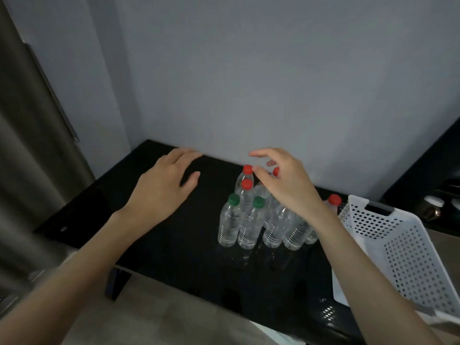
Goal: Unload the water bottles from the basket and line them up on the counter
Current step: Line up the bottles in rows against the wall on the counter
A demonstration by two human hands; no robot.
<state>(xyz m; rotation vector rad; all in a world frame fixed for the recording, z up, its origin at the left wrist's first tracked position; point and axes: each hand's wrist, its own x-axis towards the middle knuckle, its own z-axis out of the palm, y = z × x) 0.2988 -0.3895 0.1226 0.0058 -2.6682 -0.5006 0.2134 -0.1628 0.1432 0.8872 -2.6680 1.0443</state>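
Several clear water bottles stand bunched together on the black counter, some with green caps in front, some with red caps behind. One more red-capped bottle stands by the white perforated basket at the right. My right hand hovers over the bunch with its fingers loosely spread, holding nothing, fingertips close to a red cap. My left hand floats flat and open above the bare counter to the left of the bottles.
A grey wall runs behind the counter. A tall metallic fridge door with a long handle stands at the left. Dark kitchenware sits beyond the basket at the far right. The counter's front edge is near my forearms.
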